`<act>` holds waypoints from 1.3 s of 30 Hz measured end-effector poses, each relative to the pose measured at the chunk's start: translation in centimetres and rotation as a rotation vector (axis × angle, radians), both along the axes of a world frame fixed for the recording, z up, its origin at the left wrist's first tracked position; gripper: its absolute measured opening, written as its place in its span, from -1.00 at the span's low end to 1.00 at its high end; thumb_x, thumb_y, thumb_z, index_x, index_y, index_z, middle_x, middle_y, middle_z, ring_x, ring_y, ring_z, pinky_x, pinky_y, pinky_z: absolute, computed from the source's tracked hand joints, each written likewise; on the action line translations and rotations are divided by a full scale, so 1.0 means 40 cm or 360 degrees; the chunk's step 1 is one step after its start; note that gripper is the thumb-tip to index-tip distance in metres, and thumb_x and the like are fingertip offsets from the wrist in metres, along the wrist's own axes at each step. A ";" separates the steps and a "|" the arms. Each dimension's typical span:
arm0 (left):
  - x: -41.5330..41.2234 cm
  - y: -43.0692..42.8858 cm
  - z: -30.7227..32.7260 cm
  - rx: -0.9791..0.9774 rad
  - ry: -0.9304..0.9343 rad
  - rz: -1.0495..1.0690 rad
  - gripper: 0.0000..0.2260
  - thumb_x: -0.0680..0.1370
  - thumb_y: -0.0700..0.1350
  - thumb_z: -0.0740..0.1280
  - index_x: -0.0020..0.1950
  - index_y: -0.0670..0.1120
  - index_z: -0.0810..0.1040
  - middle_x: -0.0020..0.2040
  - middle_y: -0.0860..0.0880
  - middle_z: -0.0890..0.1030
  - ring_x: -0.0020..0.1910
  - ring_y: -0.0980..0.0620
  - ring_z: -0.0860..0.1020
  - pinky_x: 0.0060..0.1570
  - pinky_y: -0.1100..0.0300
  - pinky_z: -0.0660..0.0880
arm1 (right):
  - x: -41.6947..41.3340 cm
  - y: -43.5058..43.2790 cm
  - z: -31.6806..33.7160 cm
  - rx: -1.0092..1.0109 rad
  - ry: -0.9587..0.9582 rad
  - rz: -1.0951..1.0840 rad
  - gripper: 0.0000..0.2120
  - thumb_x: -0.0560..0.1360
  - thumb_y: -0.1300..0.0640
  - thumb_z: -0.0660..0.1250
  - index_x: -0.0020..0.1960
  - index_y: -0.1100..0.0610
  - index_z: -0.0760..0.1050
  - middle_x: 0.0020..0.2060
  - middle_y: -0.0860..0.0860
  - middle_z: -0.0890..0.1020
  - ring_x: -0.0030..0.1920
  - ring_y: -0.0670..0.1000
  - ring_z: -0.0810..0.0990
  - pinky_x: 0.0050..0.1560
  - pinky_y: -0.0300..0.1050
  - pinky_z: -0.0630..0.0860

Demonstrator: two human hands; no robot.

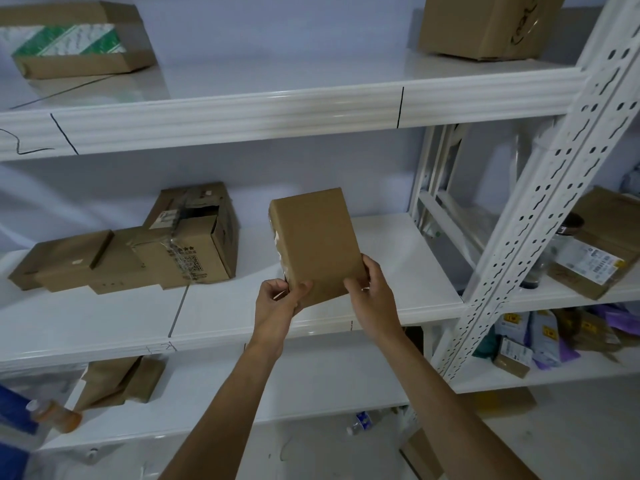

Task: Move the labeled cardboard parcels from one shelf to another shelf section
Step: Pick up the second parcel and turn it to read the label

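Observation:
A plain brown cardboard parcel is held up over the middle white shelf, tilted with its long side pointing away from me. My left hand grips its near left corner, thumb on top. My right hand holds the near right corner. Clear tape shows along the parcel's left edge; no label shows on the face I see. To the left on the same shelf lie a taped labelled box and a flat parcel.
The upper shelf carries a green-and-white printed box at left and a brown box at right. A perforated white upright divides off the right section, which holds labelled parcels and several small packets. Crumpled cardboard lies on the lower shelf.

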State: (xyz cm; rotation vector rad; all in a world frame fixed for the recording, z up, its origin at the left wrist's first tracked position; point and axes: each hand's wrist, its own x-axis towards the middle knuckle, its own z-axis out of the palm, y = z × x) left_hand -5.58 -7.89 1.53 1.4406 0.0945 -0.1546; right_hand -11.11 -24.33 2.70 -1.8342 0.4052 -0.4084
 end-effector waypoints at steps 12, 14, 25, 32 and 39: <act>-0.044 -0.034 0.021 0.0536 -0.0449 0.0031 -0.14 0.34 0.14 0.60 0.53 0.00 0.29 0.19 -0.05 0.52 0.07 0.03 0.63 0.01 0.17 0.61 | 0.036 0.018 0.018 -0.0184 0.0290 0.0103 0.33 0.13 -0.58 0.41 0.65 -0.03 -0.10 0.50 0.06 0.24 0.49 0.12 0.33 0.43 0.13 0.44; -0.054 -0.036 0.025 0.0647 -0.0500 0.0031 -0.15 0.29 0.21 0.57 0.50 0.04 0.33 0.20 0.00 0.46 0.06 0.03 0.61 0.07 0.10 0.63 | 0.039 0.017 0.017 -0.0197 0.0339 0.0122 0.36 0.12 -0.58 0.43 0.66 -0.05 -0.15 0.50 0.05 0.22 0.51 0.11 0.30 0.45 0.13 0.43; -0.044 0.013 0.080 0.0307 -0.0273 -0.0225 -0.45 0.55 0.04 0.48 0.52 0.02 0.45 0.28 0.01 0.65 0.22 0.16 0.62 0.23 0.24 0.53 | 0.021 -0.075 0.006 0.0542 0.0265 0.0201 0.17 0.19 -0.49 0.44 0.64 -0.06 0.11 0.46 0.04 0.50 0.36 0.10 0.56 0.42 0.15 0.47; -0.034 0.028 0.086 0.0172 0.0078 -0.0579 -0.21 0.31 0.35 0.44 0.46 0.01 0.48 0.36 -0.01 0.60 0.37 0.03 0.55 0.47 -0.12 0.43 | 0.017 -0.083 0.034 0.0657 0.0163 0.0537 0.11 0.09 -0.57 0.48 0.53 -0.11 0.35 0.23 -0.10 0.69 0.17 -0.08 0.70 0.16 0.00 0.61; -0.027 0.020 0.070 0.0156 0.0139 -0.0640 -0.07 0.28 0.33 0.45 0.59 0.02 0.33 0.38 -0.05 0.60 0.34 -0.04 0.59 0.44 -0.13 0.46 | 0.002 -0.096 0.040 0.0620 0.0209 0.0608 -0.21 0.23 -0.56 0.41 0.38 -0.24 0.54 0.23 -0.19 0.71 0.19 -0.18 0.68 0.18 -0.06 0.55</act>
